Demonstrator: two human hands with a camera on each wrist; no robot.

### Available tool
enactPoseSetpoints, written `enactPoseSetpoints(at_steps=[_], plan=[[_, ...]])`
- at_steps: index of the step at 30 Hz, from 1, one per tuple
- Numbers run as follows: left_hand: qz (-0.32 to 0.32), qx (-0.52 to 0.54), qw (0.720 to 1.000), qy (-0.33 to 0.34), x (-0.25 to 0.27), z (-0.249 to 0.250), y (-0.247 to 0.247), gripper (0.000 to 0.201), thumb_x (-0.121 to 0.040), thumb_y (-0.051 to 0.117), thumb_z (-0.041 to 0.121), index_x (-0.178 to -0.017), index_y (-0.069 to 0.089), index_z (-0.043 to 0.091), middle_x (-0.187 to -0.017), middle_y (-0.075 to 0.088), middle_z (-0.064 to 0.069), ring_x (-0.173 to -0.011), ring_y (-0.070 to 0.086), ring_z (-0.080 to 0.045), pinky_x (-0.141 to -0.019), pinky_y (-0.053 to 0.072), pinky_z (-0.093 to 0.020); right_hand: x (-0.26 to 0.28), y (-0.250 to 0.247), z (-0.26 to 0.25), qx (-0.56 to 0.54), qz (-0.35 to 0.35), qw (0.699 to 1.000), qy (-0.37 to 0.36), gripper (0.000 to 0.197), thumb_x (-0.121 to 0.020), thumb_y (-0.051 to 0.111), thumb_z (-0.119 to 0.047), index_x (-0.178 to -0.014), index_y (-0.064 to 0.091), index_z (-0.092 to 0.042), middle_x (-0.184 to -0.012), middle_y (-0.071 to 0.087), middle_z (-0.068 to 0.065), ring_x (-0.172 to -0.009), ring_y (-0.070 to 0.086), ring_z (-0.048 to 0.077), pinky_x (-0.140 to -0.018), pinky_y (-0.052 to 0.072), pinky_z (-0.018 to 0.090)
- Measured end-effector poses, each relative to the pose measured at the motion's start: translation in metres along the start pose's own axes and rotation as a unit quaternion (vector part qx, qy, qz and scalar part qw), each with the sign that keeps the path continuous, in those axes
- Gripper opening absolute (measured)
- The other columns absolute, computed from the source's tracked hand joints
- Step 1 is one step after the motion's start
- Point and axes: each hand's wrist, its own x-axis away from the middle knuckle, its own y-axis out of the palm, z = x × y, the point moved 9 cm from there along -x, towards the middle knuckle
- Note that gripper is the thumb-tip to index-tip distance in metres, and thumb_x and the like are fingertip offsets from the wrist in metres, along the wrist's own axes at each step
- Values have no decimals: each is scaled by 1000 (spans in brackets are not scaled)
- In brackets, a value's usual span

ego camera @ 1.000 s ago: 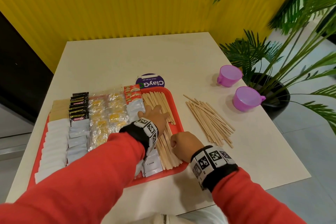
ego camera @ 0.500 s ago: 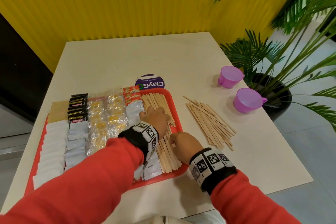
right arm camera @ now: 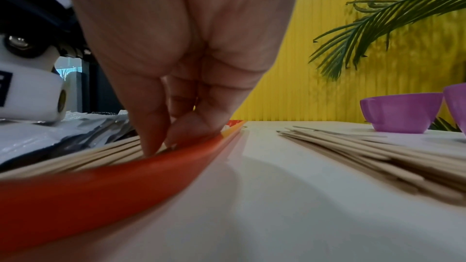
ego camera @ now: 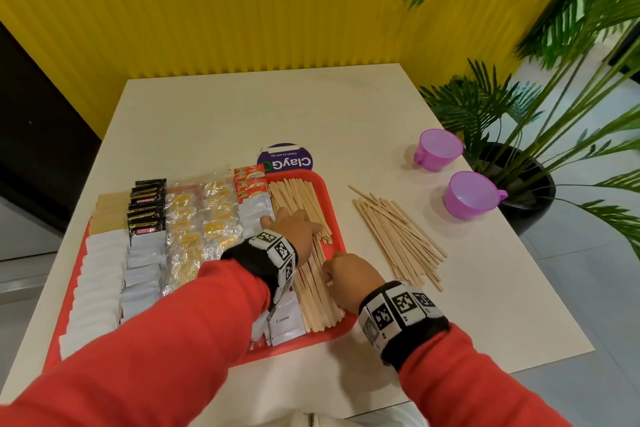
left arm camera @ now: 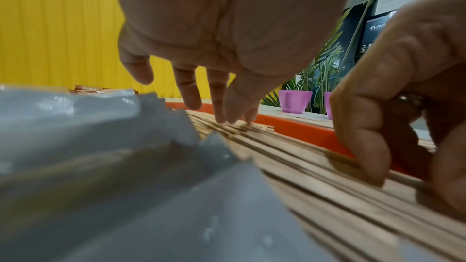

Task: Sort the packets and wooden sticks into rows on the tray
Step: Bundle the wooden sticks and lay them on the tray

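Observation:
A red tray [ego camera: 336, 218] holds rows of packets: white [ego camera: 100, 274], black [ego camera: 147, 208], clear yellow [ego camera: 197, 225], red [ego camera: 249, 180] and silver [ego camera: 256, 211]. Wooden sticks [ego camera: 298, 194] lie along its right side. My left hand [ego camera: 294, 225] rests flat on them, its straight fingertips [left arm camera: 227, 119] touching the wood. My right hand [ego camera: 343, 274] is curled at the tray's right rim [right arm camera: 196, 146], thumb and fingertips [right arm camera: 151, 142] pinched together on the outermost sticks. A loose pile of sticks [ego camera: 398, 236] lies on the table to the right of the tray.
Two purple cups [ego camera: 438, 149] [ego camera: 471, 194] stand at the table's right edge beyond the loose sticks. A potted palm [ego camera: 530, 191] stands just off that edge. A round purple sticker [ego camera: 287, 159] sits behind the tray. A yellow wall backs the table.
Both hands stay on the tray's sticks and have shifted only slightly. The loose pile has not moved.

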Motion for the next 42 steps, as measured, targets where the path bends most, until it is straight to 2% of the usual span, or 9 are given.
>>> enactPoseSetpoints(at_steps=[3, 5, 7, 10, 16, 19, 26, 34, 42], plan=[[-2, 5, 1000, -9, -1, -1, 0, 68, -84, 51, 3, -138, 36, 42, -143, 33, 3, -130, 25, -27, -99, 24, -44, 0, -4, 3, -20, 6, 1000, 5, 25, -87, 44, -1, -102, 63, -4, -109, 61, 12, -100, 59, 26, -87, 47, 30], [10, 22, 1000, -8, -1, 0, -1, 68, -83, 49, 0, -137, 39, 41, -141, 34, 3, -129, 26, -27, -99, 24, -43, 1, -18, 14, -61, 63, 996, 34, 22, -89, 45, -7, -102, 63, -7, -107, 59, 9, -97, 59, 25, -84, 48, 30], [32, 45, 998, -8, 0, 1, -4, 66, -83, 46, 0, -136, 42, 38, -139, 37, 3, -127, 28, -26, -99, 25, -43, 5, -36, 39, -95, 135, 982, 88, 24, -90, 48, -15, -111, 60, -11, -113, 54, 5, -102, 57, 24, -86, 47, 30], [47, 74, 996, -9, 0, 8, -9, 61, -85, 46, 5, -137, 41, 35, -139, 38, 3, -127, 29, -24, -100, 28, -42, 11, -48, 82, -106, 176, 963, 176, 44, -87, 56, -22, -129, 47, -14, -130, 43, 7, -116, 46, 29, -96, 43, 37], [64, 263, 963, 12, -6, 37, -22, 46, -89, 46, 6, -135, 48, 16, -139, 43, -8, -128, 41, -26, -105, 37, -33, 19, -36, 156, -120, 91, 928, 340, 98, -70, 72, -51, -143, 18, -13, -142, 26, 12, -131, 29, 36, -105, 34, 45], [28, 301, 953, 6, -9, 53, -20, 44, -92, 43, 7, -135, 47, 13, -141, 45, -8, -129, 43, -24, -106, 36, -31, 19, -28, 175, -116, 66, 921, 367, 112, -57, 73, -67, -139, 23, -8, -135, 33, 13, -127, 34, 36, -104, 34, 45], [-78, 367, 927, -16, -24, 91, -4, 51, -94, 41, 2, -144, 33, 8, -149, 34, -11, -133, 39, -26, -108, 34, -33, 2, -38, 178, -90, 51, 939, 328, 98, -62, 69, -68, -132, 34, -8, -131, 34, 11, -124, 36, 33, -101, 36, 39], [-59, 407, 910, -55, -39, 99, 8, 58, -89, 47, 2, -144, 34, 17, -145, 39, -12, -126, 47, -27, -103, 42, -35, -14, -38, 174, -117, 53, 948, 292, 87, -69, 72, -56, -130, 35, -7, -132, 37, 12, -124, 38, 33, -99, 38, 39], [-57, 406, 911, -49, -46, 106, 16, 60, -88, 51, 2, -144, 34, 14, -146, 36, -11, -126, 47, -27, -100, 44, -34, -23, -34, 172, -162, 41, 953, 252, 55, -83, 67, -32, -122, 40, -5, -125, 50, 14, -113, 53, 29, -86, 44, 33]])
